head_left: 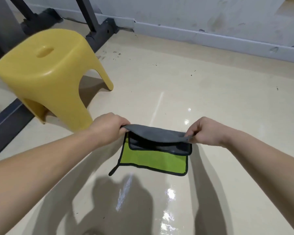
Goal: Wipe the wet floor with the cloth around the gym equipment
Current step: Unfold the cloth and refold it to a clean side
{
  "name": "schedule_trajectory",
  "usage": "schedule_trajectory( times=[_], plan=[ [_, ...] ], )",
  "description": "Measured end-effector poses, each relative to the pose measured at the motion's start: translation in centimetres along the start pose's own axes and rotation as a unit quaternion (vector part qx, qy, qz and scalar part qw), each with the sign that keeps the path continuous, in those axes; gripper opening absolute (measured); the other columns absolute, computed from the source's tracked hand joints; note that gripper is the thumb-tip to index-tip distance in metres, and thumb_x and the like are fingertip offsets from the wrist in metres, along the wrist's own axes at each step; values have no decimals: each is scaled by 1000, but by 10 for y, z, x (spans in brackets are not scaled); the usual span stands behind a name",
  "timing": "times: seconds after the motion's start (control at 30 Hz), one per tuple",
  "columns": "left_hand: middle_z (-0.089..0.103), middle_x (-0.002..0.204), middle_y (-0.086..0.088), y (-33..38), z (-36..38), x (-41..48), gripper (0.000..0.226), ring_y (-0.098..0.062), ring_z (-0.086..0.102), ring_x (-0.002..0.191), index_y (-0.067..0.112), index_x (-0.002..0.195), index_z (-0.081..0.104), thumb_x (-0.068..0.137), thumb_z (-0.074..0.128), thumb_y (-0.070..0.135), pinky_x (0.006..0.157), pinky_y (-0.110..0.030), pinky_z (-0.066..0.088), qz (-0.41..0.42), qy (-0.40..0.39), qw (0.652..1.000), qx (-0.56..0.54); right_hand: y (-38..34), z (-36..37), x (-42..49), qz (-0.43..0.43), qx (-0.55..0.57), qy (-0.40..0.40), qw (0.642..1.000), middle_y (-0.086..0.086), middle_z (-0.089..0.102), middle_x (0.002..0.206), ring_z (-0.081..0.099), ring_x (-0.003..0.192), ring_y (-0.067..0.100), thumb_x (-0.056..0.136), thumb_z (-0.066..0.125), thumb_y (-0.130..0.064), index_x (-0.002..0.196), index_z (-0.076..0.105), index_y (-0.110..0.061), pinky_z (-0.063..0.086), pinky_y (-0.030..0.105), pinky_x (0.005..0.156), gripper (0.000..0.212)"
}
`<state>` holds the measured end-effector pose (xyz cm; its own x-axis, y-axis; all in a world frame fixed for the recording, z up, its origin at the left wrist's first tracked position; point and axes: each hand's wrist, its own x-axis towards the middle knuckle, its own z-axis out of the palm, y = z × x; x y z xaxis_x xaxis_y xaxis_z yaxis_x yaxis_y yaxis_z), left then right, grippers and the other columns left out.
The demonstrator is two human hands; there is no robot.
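Observation:
A cloth [153, 158], grey on one side and lime green on the other with a black hem, hangs folded between my two hands just above the glossy beige floor [202, 92]. My left hand [109, 128] grips its left top corner. Its right top corner is pinched by my right hand [205, 131]. The grey part droops over the green part. A thin black loop trails from the lower left corner. Wet shiny patches glint on the floor to the right of the cloth and below it.
A yellow plastic stool [47, 72] stands at the left, close to my left arm. Behind it are the dark metal frame and feet of gym equipment [100, 34]. A scuffed white wall with a skirting board [210, 36] runs along the back.

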<state>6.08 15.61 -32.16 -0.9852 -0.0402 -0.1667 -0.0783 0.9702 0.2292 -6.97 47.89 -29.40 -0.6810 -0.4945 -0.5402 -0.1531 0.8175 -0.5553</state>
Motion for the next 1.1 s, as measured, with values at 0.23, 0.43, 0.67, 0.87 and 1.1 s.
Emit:
schedule_trajectory(
  times=[0.23, 0.43, 0.67, 0.87, 1.1],
  plan=[
    [61, 93, 7, -1, 44, -47, 43, -14, 62, 86, 26, 93, 68, 84, 58, 67, 72, -37, 54, -34, -206, 978, -8, 23, 58, 9, 97, -44, -72, 992, 0, 71, 80, 65, 76, 19, 81, 77, -41, 83, 74, -8, 53, 28, 72, 33],
    [63, 113, -3, 14, 90, -13, 59, -27, 61, 100, 10, 117, 57, 86, 74, 56, 76, -34, 43, -335, -13, 898, -284, 44, 93, 23, 251, 170, 148, 941, 9, 55, 72, 48, 58, 27, 83, 68, -29, 70, 49, -12, 43, 33, 59, 29],
    [67, 96, -5, 44, 102, 0, 25, -23, 68, 87, 7, 95, 62, 80, 80, 14, 67, -32, 54, -406, -8, 793, -454, 35, 121, 32, 319, 449, 149, 821, 14, 72, 90, 71, 80, 33, 74, 89, -17, 93, 68, 0, 62, 46, 80, 34],
    [72, 108, -9, 64, 81, -7, 19, -29, 72, 101, 13, 105, 66, 87, 65, 18, 91, -46, 59, -341, -6, 775, -533, 1, 114, 36, 284, 445, 43, 848, 9, 57, 70, 48, 50, 19, 79, 73, -6, 91, 62, -10, 42, 22, 41, 16],
    [75, 104, 1, 99, 57, -15, 11, -17, 73, 95, 23, 106, 64, 101, 55, 27, 84, -36, 58, -232, -14, 782, -578, -48, 82, 19, 56, 211, 134, 967, 1, 50, 75, 48, 66, 21, 83, 62, -21, 81, 46, -16, 39, 31, 61, 17]
  ],
)
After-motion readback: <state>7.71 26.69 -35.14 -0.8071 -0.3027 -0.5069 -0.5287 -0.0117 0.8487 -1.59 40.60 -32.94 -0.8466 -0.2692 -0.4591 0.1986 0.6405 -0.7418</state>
